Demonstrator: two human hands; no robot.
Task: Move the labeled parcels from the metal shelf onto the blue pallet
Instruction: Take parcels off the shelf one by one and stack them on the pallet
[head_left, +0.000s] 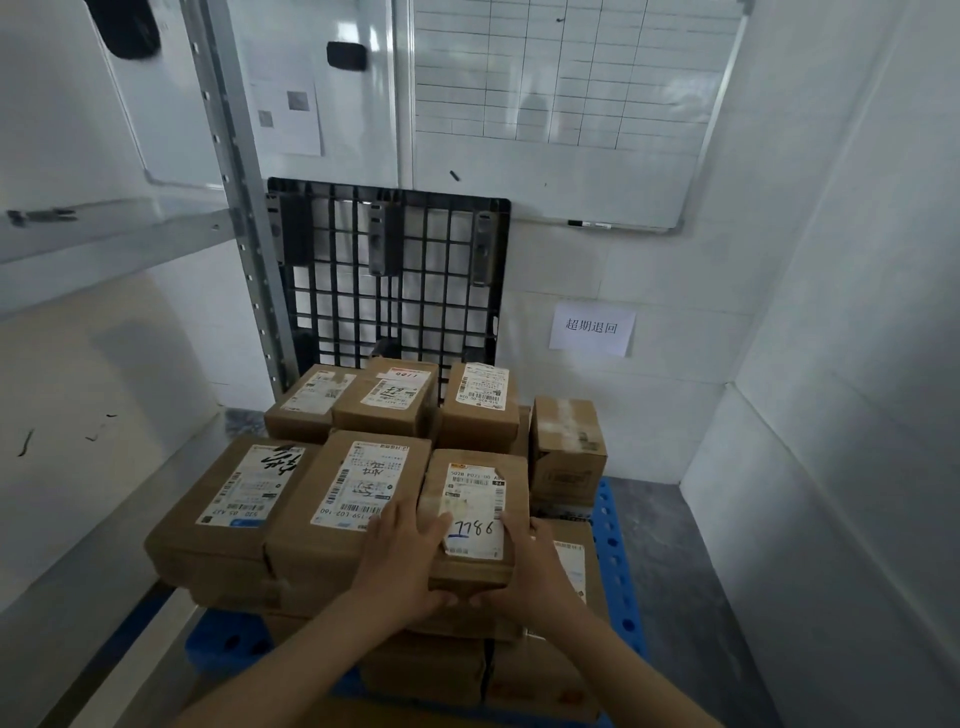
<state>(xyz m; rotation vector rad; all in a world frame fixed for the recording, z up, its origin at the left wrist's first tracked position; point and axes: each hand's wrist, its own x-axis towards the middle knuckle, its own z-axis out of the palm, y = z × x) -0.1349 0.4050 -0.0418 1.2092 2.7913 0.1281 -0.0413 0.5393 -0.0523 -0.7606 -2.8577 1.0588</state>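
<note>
A small brown parcel (475, 488) with a white label marked "7786" sits on top of the front right of the stack. My left hand (402, 564) grips its left side and my right hand (535, 566) grips its right side. Several other labeled cardboard parcels, such as one (358, 483) just to its left, are piled in layers on the blue pallet (615, 561), whose edge shows at the right and lower left. The metal shelf (104, 223) is at the left, its upright post beside the stack.
A black plastic pallet (389, 275) leans upright against the wall behind the stack. A whiteboard (571, 104) hangs above it and a paper sign (592, 328) is stuck on the wall. A white wall closes the right side; grey floor (691, 597) lies beside the pallet.
</note>
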